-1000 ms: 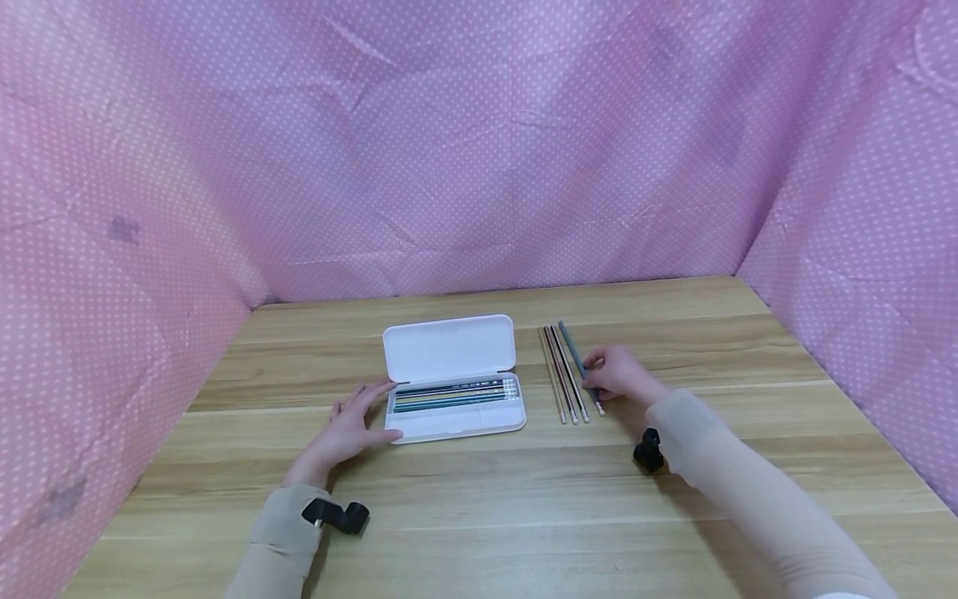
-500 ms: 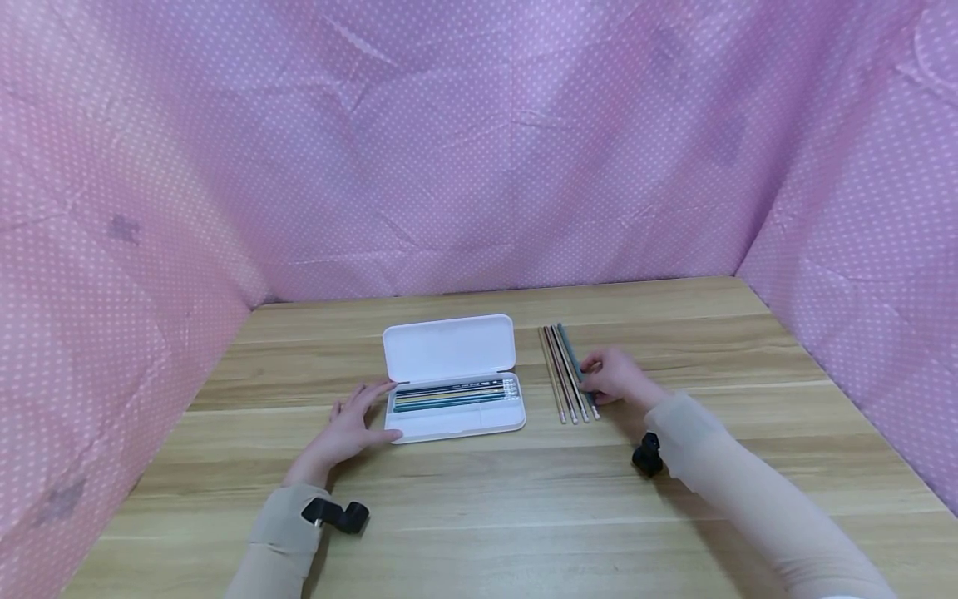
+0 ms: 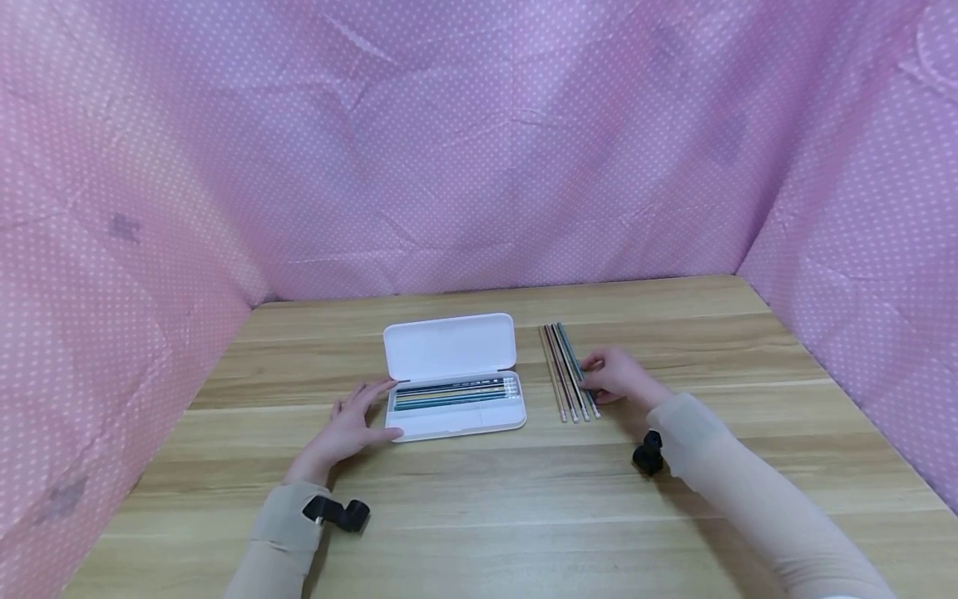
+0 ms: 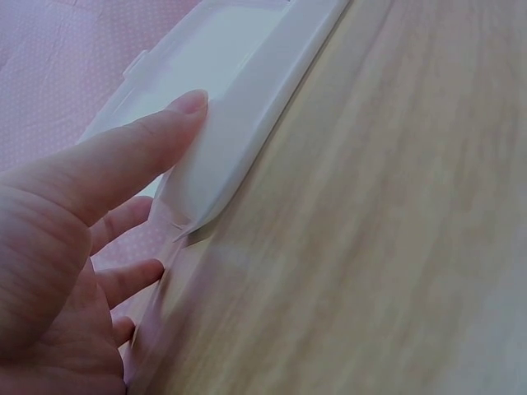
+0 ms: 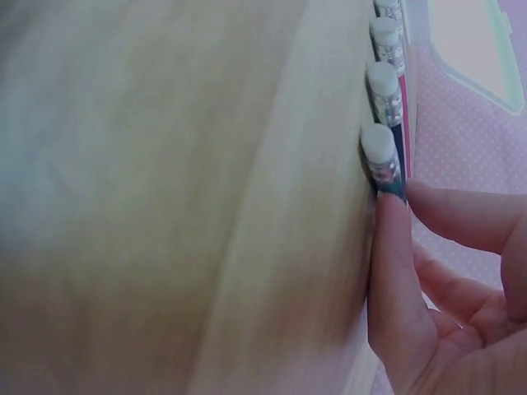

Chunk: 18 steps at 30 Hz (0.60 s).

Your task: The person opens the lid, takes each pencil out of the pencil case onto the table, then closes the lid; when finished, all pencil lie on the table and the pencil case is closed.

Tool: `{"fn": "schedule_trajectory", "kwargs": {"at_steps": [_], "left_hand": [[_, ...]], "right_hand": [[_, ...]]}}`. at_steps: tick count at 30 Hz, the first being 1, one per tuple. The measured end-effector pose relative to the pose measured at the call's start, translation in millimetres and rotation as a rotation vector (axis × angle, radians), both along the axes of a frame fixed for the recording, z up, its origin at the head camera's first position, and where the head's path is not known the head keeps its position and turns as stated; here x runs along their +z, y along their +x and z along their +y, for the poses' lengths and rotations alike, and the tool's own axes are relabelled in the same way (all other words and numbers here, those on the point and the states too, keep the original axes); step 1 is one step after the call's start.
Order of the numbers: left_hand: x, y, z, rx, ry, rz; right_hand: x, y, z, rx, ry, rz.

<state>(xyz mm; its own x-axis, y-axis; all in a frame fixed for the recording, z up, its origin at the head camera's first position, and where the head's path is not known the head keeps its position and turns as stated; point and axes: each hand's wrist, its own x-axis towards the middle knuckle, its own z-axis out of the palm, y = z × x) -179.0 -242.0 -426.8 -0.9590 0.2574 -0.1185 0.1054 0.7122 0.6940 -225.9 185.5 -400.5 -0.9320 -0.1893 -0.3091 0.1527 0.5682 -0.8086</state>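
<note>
My right hand [image 3: 615,376] pinches a teal pencil [image 3: 568,342] between thumb and fingers, its white eraser [image 5: 379,145] toward me. The pencil lies on the table at the right end of a row of pencils [image 3: 557,374] with gold, dark red and black sides. To the left is a white pencil case [image 3: 441,431], lid raised at the back, several pencils [image 3: 449,395] lying crosswise inside. My left hand [image 3: 348,428] rests against the case's left end, fingers spread; in the left wrist view its thumb [image 4: 156,140] lies on the rim.
The wooden table [image 3: 479,516] reaches back to a pink dotted cloth [image 3: 479,166], which hangs behind and at both sides. A black wrist camera [image 3: 344,516] is strapped to the left sleeve, another camera [image 3: 648,453] to the right one.
My right hand has slid the teal pencil slightly left, up against the other pencils, so the gap at its eraser end has closed. The left hand and case have stayed put.
</note>
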Motion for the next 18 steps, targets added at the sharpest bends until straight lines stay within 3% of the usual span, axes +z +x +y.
{"fn": "schedule_trajectory", "kwargs": {"at_steps": [9,18], "left_hand": [[-0.3,0.0,0.3,-0.001,-0.005,0.01],[-1.0,-0.3,-0.3,-0.005,-0.001,0.012]], "right_hand": [[5.3,-1.9,1.1,0.0,-0.01,-0.032],[9.6,-3.8,-6.8,-0.024,-0.022,0.002]]}}
